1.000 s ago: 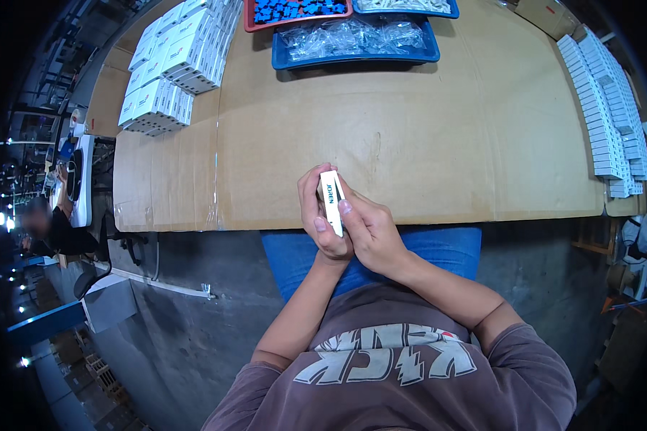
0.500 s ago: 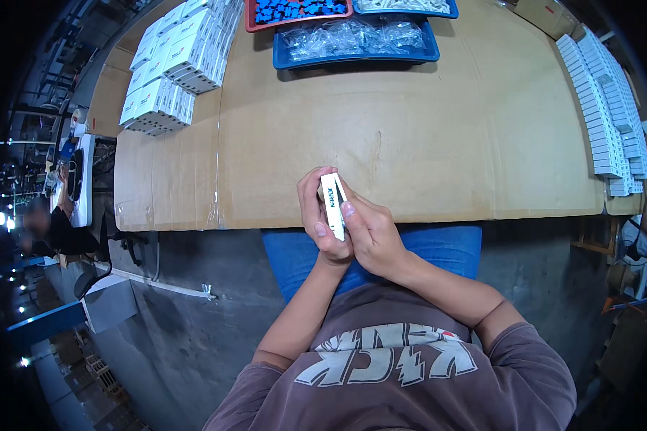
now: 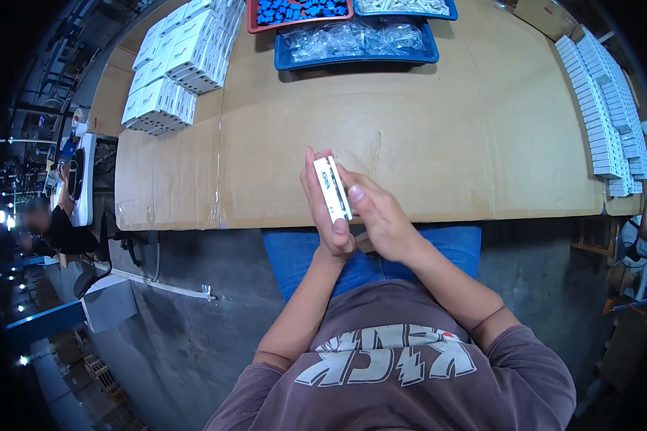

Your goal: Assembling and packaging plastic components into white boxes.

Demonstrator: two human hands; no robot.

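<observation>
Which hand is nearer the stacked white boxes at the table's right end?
Right. In the picture, the right hand is left of and below the stacked white boxes; the left hand is farther left, holding a white object.

L hand point(image 3: 329, 235): holds wht box point(image 3: 331, 188), tilted | R hand point(image 3: 384, 221): beside box, contact unclear | tbl point(image 3: 352, 118): bins point(image 3: 356, 62) far side, wht stacks point(image 3: 183, 57) L/R
</observation>
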